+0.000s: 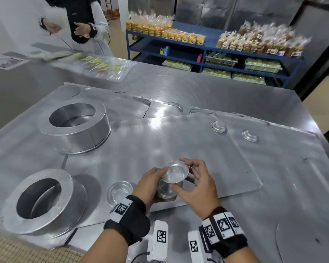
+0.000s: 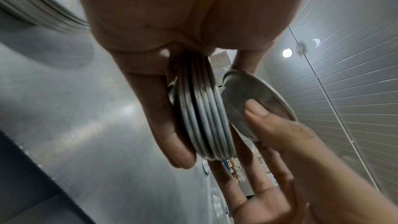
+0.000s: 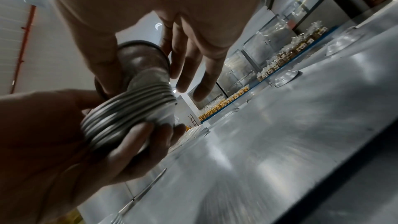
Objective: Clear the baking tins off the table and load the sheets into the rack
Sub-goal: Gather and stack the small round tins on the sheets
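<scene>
My left hand [image 1: 152,182] grips a nested stack of small round tins [image 1: 166,191] just above the front of the table. The stack's ribbed rims [image 2: 202,117] show between its fingers. Over the stack, my right hand [image 1: 193,179] pinches a single small tin [image 1: 177,174] by its rim, tilted and partly over the stack's mouth [image 3: 129,106]. That single tin [image 3: 144,59] shows against my right thumb. One loose small tin [image 1: 120,191] lies on a flat baking sheet [image 1: 207,168] to the left of my hands. Two more small tins [image 1: 219,126] [image 1: 250,135] sit farther right.
Two large ring-shaped tins [image 1: 74,122] [image 1: 40,202] stand on the left of the steel table [image 1: 217,92], on overlapping sheets. Another person [image 1: 84,21] stands at the far left corner. A blue shelf unit [image 1: 207,48] with bagged baked goods is behind the table.
</scene>
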The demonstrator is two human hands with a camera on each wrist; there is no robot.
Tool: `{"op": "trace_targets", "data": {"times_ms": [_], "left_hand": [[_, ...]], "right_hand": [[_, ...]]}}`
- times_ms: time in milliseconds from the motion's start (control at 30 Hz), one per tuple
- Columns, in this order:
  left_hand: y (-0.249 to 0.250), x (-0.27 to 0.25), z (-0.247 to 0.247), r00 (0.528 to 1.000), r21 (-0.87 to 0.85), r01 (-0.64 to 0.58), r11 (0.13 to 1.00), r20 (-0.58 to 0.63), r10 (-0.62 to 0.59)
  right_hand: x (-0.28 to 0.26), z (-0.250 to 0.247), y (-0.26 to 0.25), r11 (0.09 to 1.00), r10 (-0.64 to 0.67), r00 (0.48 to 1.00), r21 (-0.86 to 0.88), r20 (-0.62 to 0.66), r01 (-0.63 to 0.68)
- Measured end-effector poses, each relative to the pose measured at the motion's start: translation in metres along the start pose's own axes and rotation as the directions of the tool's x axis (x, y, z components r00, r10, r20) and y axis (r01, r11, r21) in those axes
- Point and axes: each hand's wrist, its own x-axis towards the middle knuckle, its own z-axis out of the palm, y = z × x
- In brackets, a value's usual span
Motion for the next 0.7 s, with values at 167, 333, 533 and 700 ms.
{"op": "trace_targets", "data": {"times_ms": [167, 333, 533, 700], "left_hand": [[-0.006, -0.001, 0.001, 1.000, 0.064, -0.007, 0.998, -0.014, 0.008], [-0.010, -0.003, 0.005, 0.999, 0.126, -0.041, 0.991, 0.013, 0.039], [-0.012, 0.003, 0.016, 0.999, 0.135, -0.035, 0.990, 0.016, 0.033], [-0.016, 0.016, 0.039, 1.000, 0.133, 0.006, 0.991, -0.006, -0.005]], "right_hand": [[-0.021, 0.000, -0.002, 0.998, 0.062, 0.998, 0.022, 0.024, -0.063], [-0.028, -0.003, 0.006, 0.990, 0.127, 0.986, 0.045, 0.107, -0.132], [-0.026, -0.025, 0.010, 0.975, 0.184, 0.962, 0.086, 0.203, -0.204], [-0.012, -0.054, 0.037, 0.968, 0.250, 0.958, -0.030, 0.142, -0.248]]}}
